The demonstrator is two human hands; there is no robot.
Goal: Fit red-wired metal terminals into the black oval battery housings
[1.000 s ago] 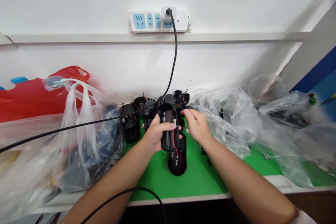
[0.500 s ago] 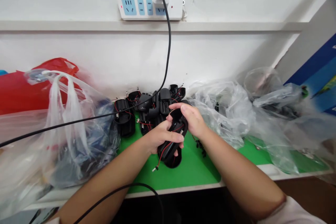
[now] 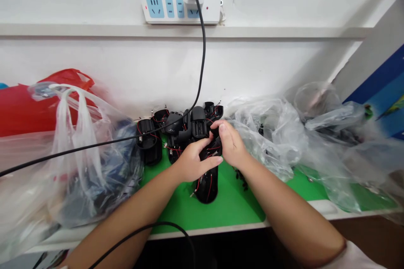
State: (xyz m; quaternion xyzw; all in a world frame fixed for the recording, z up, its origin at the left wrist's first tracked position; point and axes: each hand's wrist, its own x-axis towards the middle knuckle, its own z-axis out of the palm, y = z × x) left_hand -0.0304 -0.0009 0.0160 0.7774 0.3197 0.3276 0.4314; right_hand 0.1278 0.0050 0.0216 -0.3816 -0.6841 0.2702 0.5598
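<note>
Between my hands is a black plastic housing (image 3: 214,148) with thin red wires, tilted and partly covered by my fingers. My left hand (image 3: 196,162) is closed around its near left side, thumb pointing right across it. Around its far right edge my right hand (image 3: 232,143) is curled, with thumb and fingertips at its upper end. Just below, on the green mat (image 3: 233,210), lies another black shell (image 3: 208,189) with a red wire and a small white connector at its left. Several more black housings (image 3: 176,124) with red wires are heaped behind my hands.
Clear plastic bags stand to the left (image 3: 91,168) and right (image 3: 268,130), with a red bag (image 3: 22,109) at far left. A black cable (image 3: 202,54) runs from the wall power strip (image 3: 170,7) across the heap. Small black parts (image 3: 241,178) lie by my right wrist.
The housing in my hands has turned and shifted slightly up, away from me. More of the shell lying below now shows. My left thumb has moved a little up and right.
</note>
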